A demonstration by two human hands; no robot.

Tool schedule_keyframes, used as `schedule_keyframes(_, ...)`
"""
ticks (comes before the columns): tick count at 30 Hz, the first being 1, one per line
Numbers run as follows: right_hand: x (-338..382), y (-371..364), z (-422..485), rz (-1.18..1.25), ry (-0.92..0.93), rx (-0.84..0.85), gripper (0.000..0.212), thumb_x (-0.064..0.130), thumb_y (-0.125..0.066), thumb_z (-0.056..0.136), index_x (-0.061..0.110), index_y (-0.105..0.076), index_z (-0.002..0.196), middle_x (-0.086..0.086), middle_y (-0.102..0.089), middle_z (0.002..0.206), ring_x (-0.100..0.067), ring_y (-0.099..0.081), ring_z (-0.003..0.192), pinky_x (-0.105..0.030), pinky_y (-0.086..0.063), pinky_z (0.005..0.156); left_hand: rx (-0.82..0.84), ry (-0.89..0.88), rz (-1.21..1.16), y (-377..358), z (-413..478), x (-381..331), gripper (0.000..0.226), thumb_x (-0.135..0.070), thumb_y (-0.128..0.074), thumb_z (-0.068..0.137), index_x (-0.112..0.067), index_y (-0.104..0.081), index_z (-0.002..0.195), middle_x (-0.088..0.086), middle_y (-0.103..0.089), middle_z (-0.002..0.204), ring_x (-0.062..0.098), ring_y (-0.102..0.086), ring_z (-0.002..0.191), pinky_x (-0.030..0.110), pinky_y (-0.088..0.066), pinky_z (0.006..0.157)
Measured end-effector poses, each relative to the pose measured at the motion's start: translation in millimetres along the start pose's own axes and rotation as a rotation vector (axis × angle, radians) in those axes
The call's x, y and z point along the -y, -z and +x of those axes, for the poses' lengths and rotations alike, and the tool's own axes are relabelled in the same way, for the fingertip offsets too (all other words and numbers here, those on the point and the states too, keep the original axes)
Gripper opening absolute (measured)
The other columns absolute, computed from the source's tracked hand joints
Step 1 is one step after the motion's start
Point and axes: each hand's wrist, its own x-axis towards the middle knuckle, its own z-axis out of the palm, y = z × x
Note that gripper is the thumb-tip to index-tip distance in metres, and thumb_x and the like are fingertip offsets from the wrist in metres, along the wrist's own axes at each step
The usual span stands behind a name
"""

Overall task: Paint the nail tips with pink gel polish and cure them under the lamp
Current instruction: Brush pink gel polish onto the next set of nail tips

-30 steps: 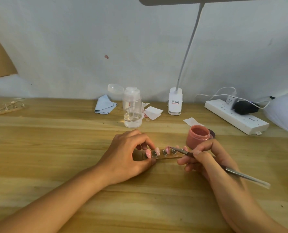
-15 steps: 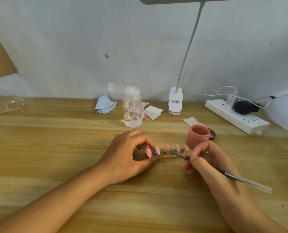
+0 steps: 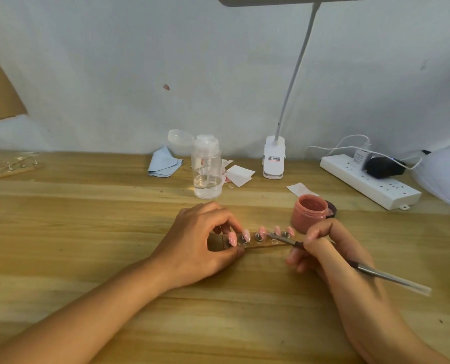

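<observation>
5 pink nail tips [image 3: 262, 230] on 1 wooden strip [image 3: 266, 244] | left hand [image 3: 200, 243] pinches strip end | right hand [image 3: 323, 254] grips 1 brush [image 3: 376, 272] | 1 open pink jar [image 3: 310, 215] on surface [image 3: 87, 232]

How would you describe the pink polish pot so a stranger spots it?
Find the white power strip at the table's right rear. Left of it and nearer, just behind the right hand, stands the pot. It alone is squat and pink; the nearby bottle is tall and clear.

head-worn view, facing down, near table [image 3: 61, 232]
</observation>
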Motion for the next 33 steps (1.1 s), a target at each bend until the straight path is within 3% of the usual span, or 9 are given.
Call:
schedule_keyframes(6, 0.5, 2.2, -1.6, 0.022, -0.015, -0.003, 0.029, -0.004, -0.045, 0.094, 0.011, -0.048, 0.07, -0.015, -0.065, 0.058, -0.02, -0.058, 0.058, -0.02, -0.048, 0.056, 0.001, -0.004, 0.018, -0.4, 0.1, -0.1, 0.02, -0.029, -0.081, 0.071, -0.036, -0.068, 0.085, -0.018, -0.059, 0.077, 0.004, -0.058, 0.085, 0.006, -0.032, 0.077)
schedule_keyframes(10, 2.2, 0.1, -0.2, 0.054, -0.008, 0.015, 0.019, -0.001, -0.05, 0.094, 0.004, -0.049, 0.076, -0.015, -0.071, 0.065, -0.017, -0.065, 0.06, -0.021, -0.052, 0.057, 0.004, -0.005, 0.009, -0.7, 0.0, 0.2, 0.021, -0.028, -0.081, 0.071, -0.036, -0.068, 0.085, -0.018, -0.06, 0.079, 0.002, -0.058, 0.084, 0.007, -0.033, 0.076)
schedule_keyframes(14, -1.0, 3.8, 1.3, 0.007, -0.036, 0.013, 0.025, -0.007, -0.043, 0.094, 0.005, -0.047, 0.073, -0.015, -0.064, 0.055, -0.027, -0.059, 0.06, -0.022, -0.048, 0.053, 0.002, -0.002, 0.016, -0.9, -0.1, 0.6, 0.02, -0.031, -0.079, 0.071, -0.037, -0.067, 0.085, -0.019, -0.06, 0.08, 0.002, -0.058, 0.086, 0.006, -0.031, 0.077)
schedule_keyframes(19, 3.0, -1.3, -1.6, 0.067, 0.007, 0.005, 0.02, -0.003, -0.05, 0.094, 0.003, -0.049, 0.075, -0.012, -0.07, 0.063, -0.015, -0.064, 0.059, -0.019, -0.051, 0.056, 0.004, -0.008, 0.009, -0.9, -0.1, 1.1, 0.021, -0.028, -0.081, 0.071, -0.037, -0.068, 0.085, -0.019, -0.059, 0.077, 0.003, -0.058, 0.084, 0.007, -0.034, 0.075)
schedule_keyframes(33, 0.0, 3.0, 1.2, -0.023, -0.019, 0.013, 0.022, -0.01, -0.046, 0.093, 0.003, -0.048, 0.074, -0.013, -0.062, 0.054, -0.022, -0.058, 0.057, -0.019, -0.047, 0.052, 0.005, 0.006, 0.014, -1.9, 0.2, 2.6, 0.019, -0.033, -0.079, 0.071, -0.036, -0.069, 0.087, -0.018, -0.059, 0.079, 0.003, -0.057, 0.086, 0.013, -0.036, 0.077)
